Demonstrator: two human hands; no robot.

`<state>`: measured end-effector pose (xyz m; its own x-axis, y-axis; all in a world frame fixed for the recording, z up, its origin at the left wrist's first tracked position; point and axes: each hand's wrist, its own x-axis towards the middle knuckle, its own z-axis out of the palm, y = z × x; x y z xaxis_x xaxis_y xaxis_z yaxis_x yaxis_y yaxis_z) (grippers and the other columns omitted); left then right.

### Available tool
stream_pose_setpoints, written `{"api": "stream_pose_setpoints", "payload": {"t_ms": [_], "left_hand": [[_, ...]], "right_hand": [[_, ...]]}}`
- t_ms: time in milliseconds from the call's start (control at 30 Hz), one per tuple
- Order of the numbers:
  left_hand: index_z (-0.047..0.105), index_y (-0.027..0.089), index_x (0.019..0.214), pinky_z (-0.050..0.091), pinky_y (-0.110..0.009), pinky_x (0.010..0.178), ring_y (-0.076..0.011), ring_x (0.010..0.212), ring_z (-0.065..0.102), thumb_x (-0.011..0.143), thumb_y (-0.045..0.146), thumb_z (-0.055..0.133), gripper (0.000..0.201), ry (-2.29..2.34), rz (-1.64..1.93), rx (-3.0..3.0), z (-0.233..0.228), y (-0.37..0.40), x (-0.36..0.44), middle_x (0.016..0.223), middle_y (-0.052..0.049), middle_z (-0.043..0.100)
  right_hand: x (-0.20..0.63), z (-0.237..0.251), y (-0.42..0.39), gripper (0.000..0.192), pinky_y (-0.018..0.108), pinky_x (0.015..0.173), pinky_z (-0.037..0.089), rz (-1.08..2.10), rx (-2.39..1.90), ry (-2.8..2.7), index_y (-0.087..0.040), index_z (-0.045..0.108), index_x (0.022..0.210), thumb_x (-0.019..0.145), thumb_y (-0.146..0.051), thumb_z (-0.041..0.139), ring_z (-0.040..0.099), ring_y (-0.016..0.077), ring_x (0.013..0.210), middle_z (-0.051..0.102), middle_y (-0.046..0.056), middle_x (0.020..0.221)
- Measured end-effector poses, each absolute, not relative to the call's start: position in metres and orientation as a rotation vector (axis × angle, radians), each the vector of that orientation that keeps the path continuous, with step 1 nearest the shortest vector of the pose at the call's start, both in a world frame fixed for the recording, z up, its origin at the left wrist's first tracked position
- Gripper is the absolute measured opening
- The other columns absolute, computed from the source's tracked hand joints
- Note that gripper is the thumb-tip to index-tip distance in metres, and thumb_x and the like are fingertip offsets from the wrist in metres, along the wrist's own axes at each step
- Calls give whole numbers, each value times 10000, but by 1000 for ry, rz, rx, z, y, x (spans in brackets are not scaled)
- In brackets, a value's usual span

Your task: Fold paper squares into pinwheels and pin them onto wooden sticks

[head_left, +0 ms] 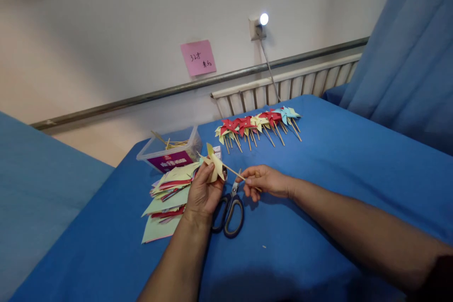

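Note:
My left hand [203,191] pinches a pale yellow paper pinwheel [215,164] held just above the blue table. A thin wooden stick [233,172] runs through the pinwheel and slants down to the right, where my right hand [264,180] grips its lower end between thumb and fingers. Black-handled scissors [229,207] lie flat on the table right below and between both hands.
A stack of coloured paper squares [168,198] lies left of my left hand. Behind it stands a clear plastic box [170,151] holding sticks. Several finished pinwheels [256,125] lie in a row at the back. A blue cloth [318,174] covers the table; a radiator lines the wall.

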<state>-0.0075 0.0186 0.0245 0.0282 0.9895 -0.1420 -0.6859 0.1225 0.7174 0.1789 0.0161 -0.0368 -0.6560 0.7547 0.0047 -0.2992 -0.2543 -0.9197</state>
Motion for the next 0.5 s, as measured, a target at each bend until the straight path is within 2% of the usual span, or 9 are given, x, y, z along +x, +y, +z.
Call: {"api": "stream_pose_setpoints", "payload": {"t_ms": [200, 500], "left_hand": [[663, 116, 821, 561, -211, 615, -107, 625, 635, 750, 6, 635, 133, 773, 1384, 533, 24, 19, -5, 760, -28, 688], [680, 117, 925, 558, -197, 591, -108, 636, 642, 734, 14, 653, 218, 796, 1310, 562, 22, 21, -6, 778, -32, 704]], "right_hand": [[184, -39, 20, 344, 184, 441, 461, 2029, -560, -1260, -126, 605, 1036, 813, -374, 688, 655, 115, 488, 712, 35, 701], [186, -38, 18, 366, 196, 450, 491, 2125, -520, -1255, -125, 593, 1027, 810, -405, 687, 670, 132, 495, 725, 43, 689]]}}
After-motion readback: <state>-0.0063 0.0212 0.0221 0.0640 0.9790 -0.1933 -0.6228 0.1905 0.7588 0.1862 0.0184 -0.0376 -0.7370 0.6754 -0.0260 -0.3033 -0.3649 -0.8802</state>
